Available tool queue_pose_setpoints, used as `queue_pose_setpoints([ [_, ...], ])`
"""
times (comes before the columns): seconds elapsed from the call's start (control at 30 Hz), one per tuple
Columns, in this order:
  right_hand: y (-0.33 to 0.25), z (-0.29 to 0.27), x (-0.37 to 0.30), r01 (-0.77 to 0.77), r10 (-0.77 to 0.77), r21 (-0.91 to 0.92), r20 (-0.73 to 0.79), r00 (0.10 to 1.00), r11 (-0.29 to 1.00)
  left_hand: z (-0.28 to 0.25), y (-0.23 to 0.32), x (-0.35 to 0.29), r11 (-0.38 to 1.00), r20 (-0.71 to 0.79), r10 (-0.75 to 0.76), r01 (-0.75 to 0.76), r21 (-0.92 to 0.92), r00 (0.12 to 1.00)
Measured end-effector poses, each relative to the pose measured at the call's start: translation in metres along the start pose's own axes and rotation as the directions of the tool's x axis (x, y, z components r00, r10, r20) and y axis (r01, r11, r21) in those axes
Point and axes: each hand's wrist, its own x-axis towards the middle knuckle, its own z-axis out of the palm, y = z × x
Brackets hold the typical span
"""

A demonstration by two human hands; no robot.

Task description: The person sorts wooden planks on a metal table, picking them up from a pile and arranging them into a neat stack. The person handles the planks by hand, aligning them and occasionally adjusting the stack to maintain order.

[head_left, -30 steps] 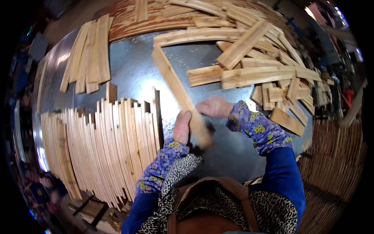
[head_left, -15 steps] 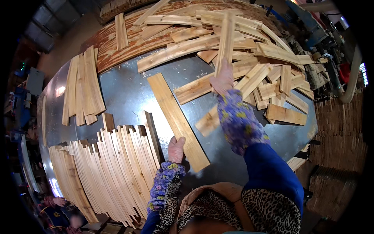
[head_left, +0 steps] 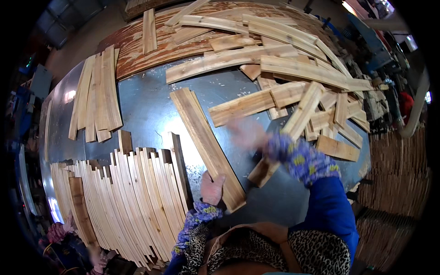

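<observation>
My left hand (head_left: pixel 212 188) grips the near end of a wooden board (head_left: pixel 204 144), thumb on its top face. The board slants away from me across the metal table, and the edge of a second board (head_left: pixel 197 100) shows from under its far end. My right hand (head_left: pixel 247 134) is smeared by motion above the table, to the right of these boards, so its fingers cannot be made out. Below its wrist lies a short board (head_left: pixel 264 172), partly covered by the sleeve. A longer board (head_left: pixel 243 107) lies just beyond the right hand.
A loose heap of boards (head_left: pixel 311 73) covers the far right of the metal table (head_left: pixel 142 101). Several narrow boards stand packed in a row (head_left: pixel 133 192) at the near left. A small stack (head_left: pixel 98 94) lies beyond them. Another person's hand (head_left: pixel 98 259) shows at the lower left.
The board my right hand held over the heap now appears to lie on the one in my left hand. My right hand has come back toward me, away from the heap.
</observation>
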Motion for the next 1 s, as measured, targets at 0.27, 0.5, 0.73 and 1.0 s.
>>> queue_pose_setpoints([
  [0.27, 0.131, -0.103, 0.213, -0.414, 0.505, -0.643, -0.048, 0.862, 0.644, -0.006, -0.003, -0.006, 0.962, 0.105, -0.005, 0.033, -0.27, 0.994],
  [0.5, 0.066, -0.185, 0.198, -0.41, 0.475, -0.543, -0.024, 0.88, 0.733, -0.02, -0.002, -0.044, 0.989, -0.125, -0.039, 0.021, -0.147, 0.991],
  [0.73, -0.02, -0.361, 0.129, -0.297, 0.329, 0.183, -0.181, 0.927, 0.937, -0.058, -0.009, -0.126, 0.846, -0.26, 0.02, 0.122, 0.518, 0.965],
  [1.0, -0.074, -0.242, 0.026, -0.151, 0.378, 0.942, 0.028, 0.925, 0.3, -0.074, -0.055, -0.218, 0.759, -0.093, 0.235, -0.123, 0.64, 0.968],
])
